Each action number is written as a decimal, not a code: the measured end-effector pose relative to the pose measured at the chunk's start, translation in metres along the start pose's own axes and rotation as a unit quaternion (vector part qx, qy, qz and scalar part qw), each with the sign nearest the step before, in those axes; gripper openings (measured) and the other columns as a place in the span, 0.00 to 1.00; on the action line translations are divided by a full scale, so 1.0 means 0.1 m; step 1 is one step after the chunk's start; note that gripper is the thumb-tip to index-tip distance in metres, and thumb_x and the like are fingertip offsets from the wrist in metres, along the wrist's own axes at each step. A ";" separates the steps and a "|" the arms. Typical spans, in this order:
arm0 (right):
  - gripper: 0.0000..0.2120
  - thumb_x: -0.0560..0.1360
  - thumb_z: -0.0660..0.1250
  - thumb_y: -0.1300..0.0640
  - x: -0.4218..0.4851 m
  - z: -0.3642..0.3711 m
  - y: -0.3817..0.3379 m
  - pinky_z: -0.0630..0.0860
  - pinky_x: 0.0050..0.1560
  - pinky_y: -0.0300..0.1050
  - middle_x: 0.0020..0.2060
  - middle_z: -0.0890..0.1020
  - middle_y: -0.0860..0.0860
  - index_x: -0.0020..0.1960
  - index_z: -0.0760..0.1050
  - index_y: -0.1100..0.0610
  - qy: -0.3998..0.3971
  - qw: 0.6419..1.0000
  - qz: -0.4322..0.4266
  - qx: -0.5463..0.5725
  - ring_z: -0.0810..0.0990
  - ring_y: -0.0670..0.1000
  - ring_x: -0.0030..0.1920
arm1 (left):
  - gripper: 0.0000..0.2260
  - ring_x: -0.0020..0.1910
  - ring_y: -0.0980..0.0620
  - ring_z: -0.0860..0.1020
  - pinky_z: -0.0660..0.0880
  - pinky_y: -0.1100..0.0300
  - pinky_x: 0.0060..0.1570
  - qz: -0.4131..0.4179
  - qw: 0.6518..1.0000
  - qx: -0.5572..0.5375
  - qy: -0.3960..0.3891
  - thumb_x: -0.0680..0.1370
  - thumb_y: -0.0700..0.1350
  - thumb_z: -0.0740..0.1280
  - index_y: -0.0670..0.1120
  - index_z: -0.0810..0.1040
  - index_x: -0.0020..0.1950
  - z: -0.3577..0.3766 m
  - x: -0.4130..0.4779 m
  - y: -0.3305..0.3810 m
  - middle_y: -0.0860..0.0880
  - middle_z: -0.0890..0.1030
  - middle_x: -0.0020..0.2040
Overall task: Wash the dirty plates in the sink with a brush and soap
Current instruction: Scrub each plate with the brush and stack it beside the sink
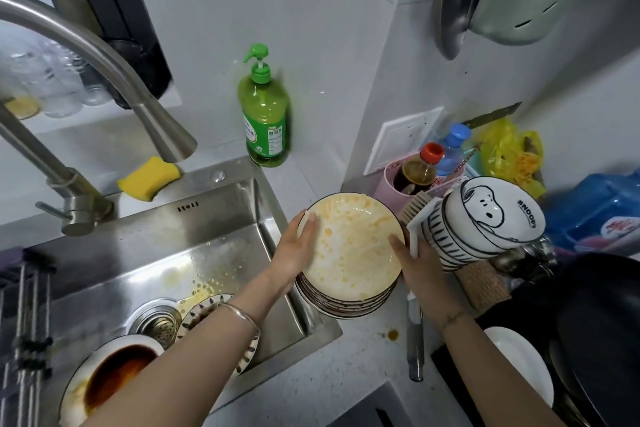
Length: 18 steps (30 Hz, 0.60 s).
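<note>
A stack of several dirty plates (349, 300) stands on the counter right of the sink (194, 246). Its top plate (356, 246) is smeared with yellow sauce. My left hand (298, 253) grips the stack's left rim and my right hand (420, 270) grips its right rim. In the sink lie a plate with dark brown sauce (114, 374) and a patterned plate (204, 308), partly hidden by my left arm. A white-handled brush (415, 215) leans behind my right hand. A green soap bottle (265, 114) stands in the corner.
The steel faucet (104, 80) arches over the sink. A yellow sponge (149, 177) lies on the sink's back ledge. Stacked bowls, the top one marked Snoopy (488, 222), sit right of the plates. Sauce bottles (420, 170), a black pan (595, 340) and a white plate (523, 364) crowd the right side.
</note>
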State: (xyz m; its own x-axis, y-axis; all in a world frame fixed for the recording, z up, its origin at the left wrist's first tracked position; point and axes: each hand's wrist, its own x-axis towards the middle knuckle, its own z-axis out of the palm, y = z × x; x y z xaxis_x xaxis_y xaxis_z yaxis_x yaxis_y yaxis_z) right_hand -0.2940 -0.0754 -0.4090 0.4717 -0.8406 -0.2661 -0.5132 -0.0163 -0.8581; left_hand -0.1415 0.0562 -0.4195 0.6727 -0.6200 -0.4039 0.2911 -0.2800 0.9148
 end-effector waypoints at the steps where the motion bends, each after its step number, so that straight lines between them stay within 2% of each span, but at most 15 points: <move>1: 0.16 0.75 0.68 0.51 0.00 0.00 0.00 0.78 0.43 0.50 0.43 0.82 0.61 0.51 0.78 0.66 -0.005 1.000 -0.005 0.000 0.81 0.59 0.47 | 0.26 0.62 0.59 0.64 0.59 0.64 0.61 0.001 1.000 0.004 0.002 0.82 0.58 0.56 0.51 0.60 0.78 0.00 0.01 0.00 0.51 0.65 0.75; 3: 0.10 0.73 0.72 0.53 -0.02 0.00 0.00 0.74 0.37 0.36 0.40 0.82 0.49 0.49 0.78 0.58 -0.016 1.000 -0.010 0.016 0.81 0.49 0.43 | 0.26 0.61 0.59 0.64 0.60 0.64 0.60 0.000 1.000 0.014 0.004 0.82 0.58 0.58 0.52 0.59 0.78 0.01 0.01 0.00 0.52 0.65 0.74; 4: 0.09 0.72 0.73 0.53 -0.01 0.00 0.03 0.73 0.37 0.34 0.41 0.82 0.48 0.50 0.78 0.55 -0.018 0.999 -0.010 0.024 0.80 0.46 0.43 | 0.26 0.61 0.59 0.64 0.61 0.65 0.60 -0.001 1.000 0.019 0.003 0.82 0.57 0.59 0.52 0.59 0.78 0.01 0.01 -0.02 0.52 0.66 0.72; 7: 0.12 0.70 0.74 0.50 0.04 0.01 0.09 0.75 0.39 0.38 0.42 0.83 0.53 0.48 0.80 0.56 -0.008 1.000 -0.016 0.006 0.81 0.48 0.42 | 0.27 0.62 0.58 0.67 0.64 0.64 0.61 0.011 0.999 0.041 0.003 0.80 0.56 0.62 0.52 0.60 0.78 0.00 0.03 -0.06 0.53 0.67 0.71; 10: 0.27 0.67 0.72 0.39 0.05 -0.01 0.13 0.78 0.43 0.51 0.42 0.82 0.61 0.50 0.79 0.63 0.004 0.999 -0.028 -0.039 0.81 0.57 0.43 | 0.28 0.64 0.56 0.69 0.67 0.63 0.64 0.024 0.998 0.056 -0.009 0.80 0.56 0.62 0.51 0.59 0.78 -0.03 0.05 -0.09 0.53 0.67 0.72; 11: 0.31 0.65 0.70 0.35 0.04 -0.03 0.12 0.79 0.46 0.53 0.44 0.82 0.60 0.51 0.79 0.62 0.001 0.998 -0.041 -0.054 0.81 0.57 0.45 | 0.28 0.65 0.57 0.68 0.66 0.64 0.64 0.024 0.998 0.056 -0.018 0.80 0.56 0.62 0.51 0.58 0.78 -0.05 0.03 -0.10 0.54 0.67 0.72; 13: 0.32 0.65 0.67 0.32 0.01 -0.08 0.09 0.79 0.48 0.50 0.46 0.82 0.54 0.55 0.78 0.57 -0.001 0.994 -0.073 -0.087 0.80 0.51 0.47 | 0.28 0.68 0.57 0.67 0.64 0.66 0.64 0.025 0.998 0.045 -0.026 0.81 0.55 0.62 0.49 0.59 0.78 -0.11 0.00 -0.12 0.54 0.66 0.71; 16: 0.24 0.71 0.69 0.41 -0.11 -0.02 -0.08 0.76 0.49 0.43 0.47 0.79 0.51 0.58 0.78 0.56 0.001 0.986 -0.121 -0.115 0.78 0.48 0.47 | 0.26 0.69 0.57 0.67 0.60 0.69 0.63 0.014 0.998 0.065 0.013 0.81 0.54 0.61 0.46 0.63 0.77 -0.36 -0.08 -0.23 0.53 0.69 0.71; 18: 0.15 0.73 0.70 0.49 -0.24 0.14 -0.26 0.73 0.44 0.31 0.46 0.79 0.48 0.57 0.78 0.54 -0.044 0.988 -0.122 -0.083 0.77 0.41 0.45 | 0.25 0.70 0.52 0.69 0.61 0.69 0.64 -0.011 0.996 0.077 0.045 0.81 0.54 0.60 0.45 0.65 0.76 -0.65 -0.14 -0.38 0.50 0.70 0.71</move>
State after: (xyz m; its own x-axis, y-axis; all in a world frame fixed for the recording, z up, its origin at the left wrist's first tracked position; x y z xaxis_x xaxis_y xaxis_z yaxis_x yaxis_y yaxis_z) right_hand -0.2817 -0.0470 -0.3868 0.6524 -0.7508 -0.1034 -0.4833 -0.3071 -0.8198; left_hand -0.1181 0.1234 -0.4481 0.7273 -0.5461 -0.4156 0.2032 -0.4070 0.8905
